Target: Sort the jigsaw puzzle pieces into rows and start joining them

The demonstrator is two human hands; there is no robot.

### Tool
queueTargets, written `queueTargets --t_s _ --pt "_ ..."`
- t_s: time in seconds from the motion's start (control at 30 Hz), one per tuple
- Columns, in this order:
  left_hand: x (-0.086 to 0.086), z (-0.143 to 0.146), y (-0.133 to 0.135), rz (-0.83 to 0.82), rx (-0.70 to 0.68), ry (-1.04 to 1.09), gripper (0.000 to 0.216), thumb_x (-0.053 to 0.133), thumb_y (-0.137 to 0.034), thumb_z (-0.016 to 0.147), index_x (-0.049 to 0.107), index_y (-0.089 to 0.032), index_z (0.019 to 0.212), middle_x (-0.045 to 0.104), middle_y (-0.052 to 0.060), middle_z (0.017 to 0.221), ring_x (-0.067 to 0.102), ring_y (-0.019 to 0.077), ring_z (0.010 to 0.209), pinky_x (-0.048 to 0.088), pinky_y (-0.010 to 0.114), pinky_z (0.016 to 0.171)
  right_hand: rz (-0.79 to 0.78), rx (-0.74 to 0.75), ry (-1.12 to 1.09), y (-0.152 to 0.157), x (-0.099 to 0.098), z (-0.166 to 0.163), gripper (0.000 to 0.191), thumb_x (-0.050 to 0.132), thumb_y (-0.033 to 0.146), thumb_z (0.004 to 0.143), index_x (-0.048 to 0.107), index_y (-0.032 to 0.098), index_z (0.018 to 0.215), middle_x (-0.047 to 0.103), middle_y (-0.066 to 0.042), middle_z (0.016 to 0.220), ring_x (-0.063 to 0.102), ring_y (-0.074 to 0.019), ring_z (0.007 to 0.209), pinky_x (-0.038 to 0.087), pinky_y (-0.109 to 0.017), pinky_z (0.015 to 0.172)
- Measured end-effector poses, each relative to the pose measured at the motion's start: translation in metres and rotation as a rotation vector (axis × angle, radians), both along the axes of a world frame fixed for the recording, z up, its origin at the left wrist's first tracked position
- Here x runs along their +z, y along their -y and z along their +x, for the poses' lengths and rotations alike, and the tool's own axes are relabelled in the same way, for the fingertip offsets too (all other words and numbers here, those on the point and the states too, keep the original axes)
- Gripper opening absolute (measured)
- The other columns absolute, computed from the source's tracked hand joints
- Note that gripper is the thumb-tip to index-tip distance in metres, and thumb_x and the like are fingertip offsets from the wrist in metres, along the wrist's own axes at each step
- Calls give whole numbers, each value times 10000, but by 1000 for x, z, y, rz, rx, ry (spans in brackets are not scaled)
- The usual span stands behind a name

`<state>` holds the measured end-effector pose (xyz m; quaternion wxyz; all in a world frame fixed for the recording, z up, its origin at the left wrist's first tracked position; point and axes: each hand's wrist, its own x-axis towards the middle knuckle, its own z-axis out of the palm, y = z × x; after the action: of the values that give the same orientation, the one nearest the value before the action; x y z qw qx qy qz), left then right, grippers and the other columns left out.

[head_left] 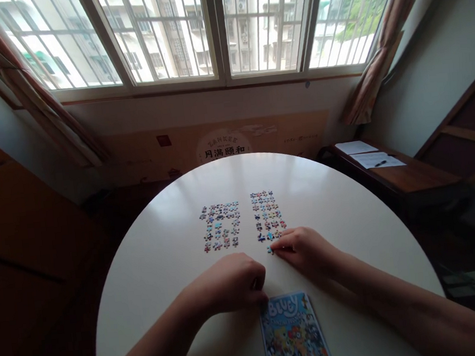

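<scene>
My right hand has its thumb and fingertips closed on a small blue puzzle piece, just below a right-hand block of puzzle pieces set out in rows. Several more puzzle pieces form another loose block to the left. My left hand rests nearer to me with its fingers curled in, at the top left corner of a blue picture sheet marked "Bluey". Whatever that hand may hold is hidden by its knuckles. The sheet's lower end runs out of view.
Everything lies on a round white table. Beyond it are a barred window and curtains. At right, a wooden chair carries papers and a pen. Brown furniture stands at left.
</scene>
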<state>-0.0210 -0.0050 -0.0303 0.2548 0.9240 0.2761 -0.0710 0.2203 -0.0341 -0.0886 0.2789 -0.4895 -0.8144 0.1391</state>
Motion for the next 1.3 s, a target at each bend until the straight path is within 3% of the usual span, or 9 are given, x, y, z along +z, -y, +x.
queueTargets --t_s 0.27,0.63,0.83,1.1,1.3 --pt "6 1 5 -16 -2 -52 80 760 -258 792 705 -229 742 693 -15 736 559 142 650 372 286 607 -46 -37 -20 -1 0 5 189 699 153 911 840 277 937 762 -5 857 696 -158 767 510 -271 715" --pt "-3 2 2 -53 -60 46 79 720 -226 833 767 -254 889 736 -7 821 624 149 702 422 278 649 -24 -35 -34 -1 -1 6 180 695 161 919 835 260 973 779 -26 935 714 -175 834 542 -293 760" --pt "3 5 9 -41 -87 70 132 688 -167 839 763 -246 913 741 -15 816 639 141 704 439 257 654 95 -93 -173 -3 10 24 215 686 258 957 816 206 1120 702 -34 801 596 -122 629 506 -270 632" --pt "2 8 10 -60 -124 96 193 667 -119 831 785 -250 909 746 -9 820 639 140 695 447 247 660 53 61 -139 -3 5 24 192 652 240 969 832 228 1036 740 -52 906 676 -138 744 522 -273 689" --pt "1 8 9 -72 -118 100 212 667 -111 823 792 -257 910 737 -18 804 636 139 701 455 247 685 -6 60 -69 -4 -3 17 196 695 192 913 832 233 1048 745 -45 932 667 -134 756 515 -274 710"
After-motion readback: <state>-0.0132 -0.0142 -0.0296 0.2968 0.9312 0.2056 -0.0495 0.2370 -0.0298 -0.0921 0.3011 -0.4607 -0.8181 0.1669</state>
